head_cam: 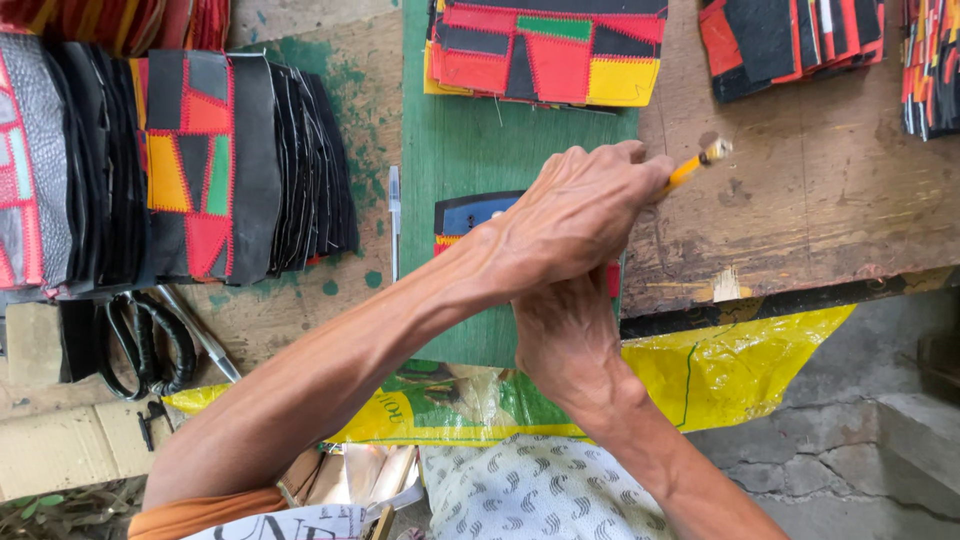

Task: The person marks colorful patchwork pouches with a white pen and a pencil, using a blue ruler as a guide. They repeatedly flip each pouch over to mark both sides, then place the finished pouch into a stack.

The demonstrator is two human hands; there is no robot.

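From the head view, the left hand (580, 215) crosses over the right hand (565, 335), fingers closed around a yellow pencil (692, 168). Both press on a patchwork piece (470, 215) lying on the green board (470, 150), mostly hidden beneath them. The right hand's fingers are covered, so its grip cannot be told.

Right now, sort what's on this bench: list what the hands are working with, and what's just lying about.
In hand:
- left hand gripping the yellow pencil
- right hand under it, pressing down
- patchwork leather piece beneath both hands
- green cutting board

Lying about:
- black-handled scissors
- row of stitched panels at left
- stack of patchwork pieces above
- yellow sack
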